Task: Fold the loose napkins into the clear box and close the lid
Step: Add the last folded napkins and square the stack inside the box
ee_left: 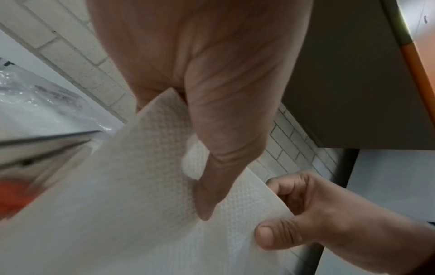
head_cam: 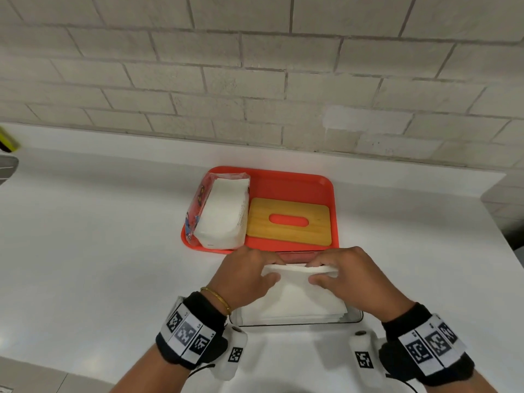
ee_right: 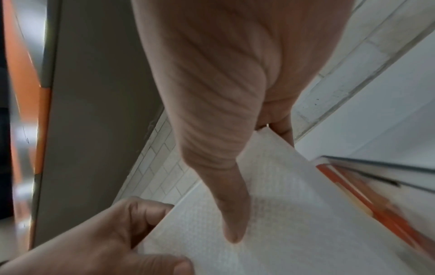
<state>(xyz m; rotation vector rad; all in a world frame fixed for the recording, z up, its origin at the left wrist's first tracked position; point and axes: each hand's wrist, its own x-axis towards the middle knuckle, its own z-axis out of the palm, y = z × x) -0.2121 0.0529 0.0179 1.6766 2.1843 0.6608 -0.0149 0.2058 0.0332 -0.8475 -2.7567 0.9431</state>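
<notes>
Both hands meet over the clear box (head_cam: pixel 297 321), which sits on the white tabletop (head_cam: pixel 99 236) at about 6 o'clock from the red tray (head_cam: pixel 286 182), just beside its near rim. The left hand (head_cam: pixel 245 275) has its grip closed on a white napkin (head_cam: pixel 295 293), thumb on top and fingers curled behind the far edge; the right hand (head_cam: pixel 350 275) pinches the same far edge the same way, at 3 o'clock from the left. The napkin slopes from that lifted edge down onto the stack of napkins lying in the box. On the tray, a wooden lid (head_cam: pixel 289 221) with an oval slot lies flat, and at its 9 o'clock, touching it, stands an opened plastic pack of napkins (head_cam: pixel 222 214). A wall of pale brick (head_cam: pixel 255 66) rises beyond the tabletop at 12 o'clock.
</notes>
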